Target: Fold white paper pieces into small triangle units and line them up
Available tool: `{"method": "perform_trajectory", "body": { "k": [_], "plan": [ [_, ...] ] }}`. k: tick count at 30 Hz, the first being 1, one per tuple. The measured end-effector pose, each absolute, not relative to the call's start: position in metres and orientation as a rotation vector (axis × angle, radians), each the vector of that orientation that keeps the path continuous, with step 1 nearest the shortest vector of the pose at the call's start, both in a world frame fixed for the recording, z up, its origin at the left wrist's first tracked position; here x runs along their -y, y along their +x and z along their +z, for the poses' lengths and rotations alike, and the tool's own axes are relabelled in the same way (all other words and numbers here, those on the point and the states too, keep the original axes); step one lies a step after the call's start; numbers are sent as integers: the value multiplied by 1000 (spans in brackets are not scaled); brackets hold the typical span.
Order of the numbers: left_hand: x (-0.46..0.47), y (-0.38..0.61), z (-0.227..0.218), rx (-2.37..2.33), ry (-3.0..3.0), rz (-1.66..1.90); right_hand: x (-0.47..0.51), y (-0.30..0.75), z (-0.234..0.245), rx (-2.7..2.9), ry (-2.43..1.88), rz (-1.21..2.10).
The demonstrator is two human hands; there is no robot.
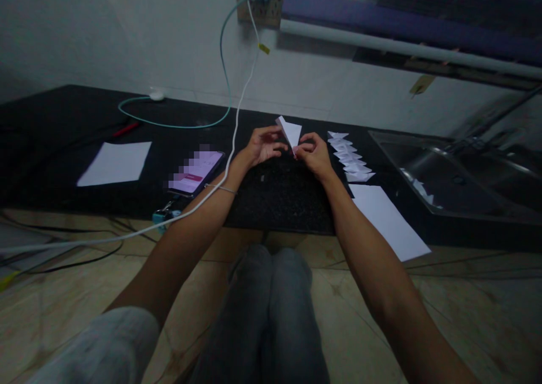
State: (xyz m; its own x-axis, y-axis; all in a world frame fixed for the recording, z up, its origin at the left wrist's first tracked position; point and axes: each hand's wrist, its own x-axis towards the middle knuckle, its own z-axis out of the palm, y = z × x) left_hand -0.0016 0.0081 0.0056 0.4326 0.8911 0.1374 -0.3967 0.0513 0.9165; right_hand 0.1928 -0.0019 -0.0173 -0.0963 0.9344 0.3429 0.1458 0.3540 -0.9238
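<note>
A small white folded paper piece [291,131] is held up over the black counter [279,197] between both hands. My left hand [263,145] curls its fingers round the paper's left edge. Pinching the lower right corner is my right hand [312,153]. To the right of my right hand lies a row of several finished folded paper pieces [350,158]. A white sheet [387,220] lies near the counter's front edge by my right forearm.
A lit phone [195,173] lies left of my left wrist, with a white cable [237,118] running from the wall socket [259,0]. Another white sheet [115,162] and a red pen [126,129] lie far left. A steel sink [457,175] sits at right.
</note>
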Motion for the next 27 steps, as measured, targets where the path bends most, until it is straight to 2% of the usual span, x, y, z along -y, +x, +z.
{"method": "perform_trajectory", "body": {
  "k": [10, 18, 23, 27],
  "plan": [
    [-14, 3, -4, -669, 1492, 921, 12, 189, -10, 1555, -1002, 941],
    [-11, 5, -1, -777, 1611, 1045, 3, 188, -16, 1478, -948, 988],
    [-20, 2, -2, -953, 1567, 1284, -5, 196, -19, 1367, -996, 701],
    [-19, 2, -2, -950, 1501, 1285, 5, 190, -15, 1491, -1038, 497]
  ]
}}
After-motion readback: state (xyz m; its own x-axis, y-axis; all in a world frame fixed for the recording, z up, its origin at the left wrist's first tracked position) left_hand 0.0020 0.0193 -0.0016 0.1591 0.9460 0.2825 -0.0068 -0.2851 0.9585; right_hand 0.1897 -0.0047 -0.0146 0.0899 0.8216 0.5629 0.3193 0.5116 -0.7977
